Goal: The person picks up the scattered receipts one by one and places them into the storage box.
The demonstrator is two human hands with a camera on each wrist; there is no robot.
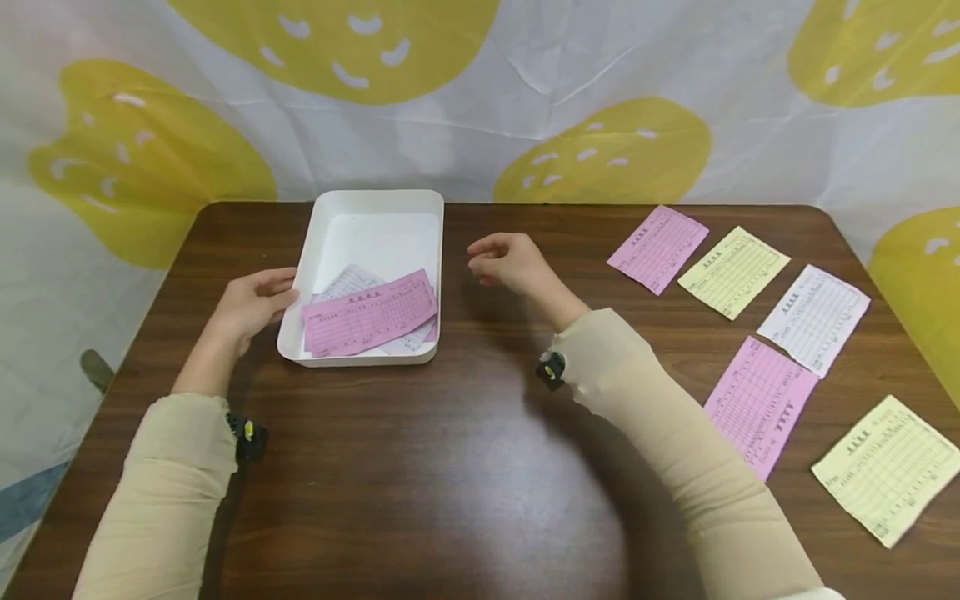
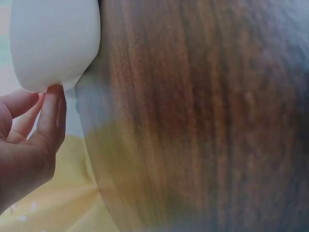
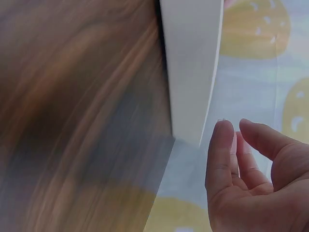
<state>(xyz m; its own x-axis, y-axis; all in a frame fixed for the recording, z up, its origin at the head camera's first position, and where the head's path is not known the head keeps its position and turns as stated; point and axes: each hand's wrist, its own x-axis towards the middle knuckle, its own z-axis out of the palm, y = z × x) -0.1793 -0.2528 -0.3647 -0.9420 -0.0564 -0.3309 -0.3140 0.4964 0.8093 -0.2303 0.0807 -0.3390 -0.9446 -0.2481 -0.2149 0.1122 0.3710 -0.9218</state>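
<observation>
My left hand [image 1: 253,307] is at the left side of a white rectangular tray [image 1: 378,361], its thumb and fingertips touching the outer wall. In the left wrist view the fingers [image 2: 50,113] reach fairly straight to the tray wall [image 2: 55,43]. Inside the tray, a pink printed slip [image 1: 371,315] lies tilted over a white slip [image 1: 351,282] and other partly covered slips. Just right of the tray hovers my right hand [image 1: 513,260], fingers loosely bent and nothing between them. A gap shows between its thumb [image 3: 263,137] and forefinger in the right wrist view.
On the table's right side lie a pink slip [image 1: 658,250], a yellow slip [image 1: 735,272], a white slip [image 1: 813,321], a larger pink slip [image 1: 761,404] and another yellow slip [image 1: 887,471]. A patterned curtain [image 1: 465,142] hangs behind the brown wooden table [image 1: 420,483].
</observation>
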